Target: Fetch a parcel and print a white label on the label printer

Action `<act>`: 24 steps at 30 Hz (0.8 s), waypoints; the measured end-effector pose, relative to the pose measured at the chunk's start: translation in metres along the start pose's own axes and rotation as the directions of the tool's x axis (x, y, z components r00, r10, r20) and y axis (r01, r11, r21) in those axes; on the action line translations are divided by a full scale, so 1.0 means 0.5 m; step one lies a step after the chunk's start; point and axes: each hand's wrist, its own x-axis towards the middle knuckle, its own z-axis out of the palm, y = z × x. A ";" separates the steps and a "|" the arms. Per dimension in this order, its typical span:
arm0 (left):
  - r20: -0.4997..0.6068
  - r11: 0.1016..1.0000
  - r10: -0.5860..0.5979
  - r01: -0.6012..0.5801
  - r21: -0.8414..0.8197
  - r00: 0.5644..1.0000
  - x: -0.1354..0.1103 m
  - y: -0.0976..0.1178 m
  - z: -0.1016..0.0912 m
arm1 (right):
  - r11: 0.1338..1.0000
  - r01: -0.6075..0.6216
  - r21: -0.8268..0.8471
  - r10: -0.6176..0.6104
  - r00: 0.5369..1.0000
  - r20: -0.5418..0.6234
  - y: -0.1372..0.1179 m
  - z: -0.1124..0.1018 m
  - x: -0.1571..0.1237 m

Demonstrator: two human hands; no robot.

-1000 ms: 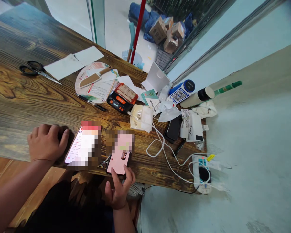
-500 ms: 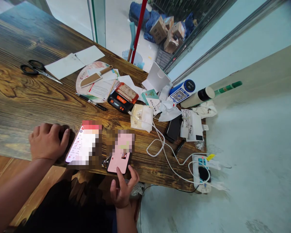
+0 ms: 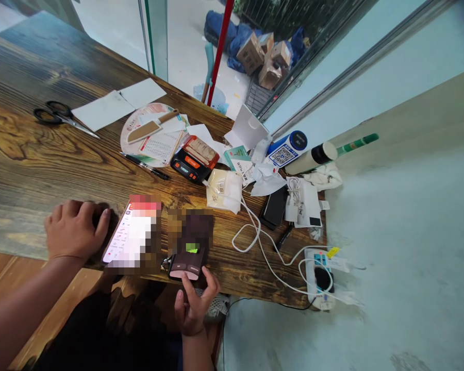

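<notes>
My right hand (image 3: 195,306) is at the table's front edge with its fingers apart. Its index fingertip is at the bottom of the screen of a black-edged phone (image 3: 184,267), and another finger is beside the phone's lower right corner. The phone lies flat, showing a dark screen with a pale panel at the bottom; its upper part is pixelated. Left of it lies a second phone (image 3: 118,242), lit white and red and partly pixelated. My left hand (image 3: 75,232) rests on the wooden table beside that phone, thumb apart, fingers bent and their tips hidden.
Beyond the phones are a black-and-orange label printer (image 3: 193,159), a tissue pack (image 3: 224,189), a pen (image 3: 145,166) and scissors (image 3: 64,117). A white cable (image 3: 251,226) loops toward a power strip (image 3: 317,278) by the wall. Papers, a blue canister (image 3: 288,148) and a bottle (image 3: 311,158) crowd the back right.
The right phone's screen has turned from pink to dark, with a pale panel at its bottom. Both hands stay nearly in place; the view has shifted slightly.
</notes>
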 end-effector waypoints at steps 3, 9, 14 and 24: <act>-0.002 1.000 -0.001 0.001 -0.007 1.000 0.000 0.001 -0.003 | 1.000 -0.002 -0.004 0.002 1.000 -0.007 -0.001 0.002 0.000; -0.010 1.000 0.000 0.000 -0.002 1.000 0.000 -0.001 0.000 | 1.000 0.002 -0.008 -0.003 1.000 -0.014 -0.003 0.003 0.004; 0.010 1.000 -0.005 0.005 0.008 1.000 0.000 0.001 -0.004 | 1.000 -0.004 -0.014 0.003 1.000 -0.028 -0.002 0.005 0.005; 0.028 1.000 -0.010 0.010 -0.003 1.000 0.000 0.003 -0.008 | 1.000 0.009 -0.017 -0.009 1.000 -0.022 0.000 0.005 0.004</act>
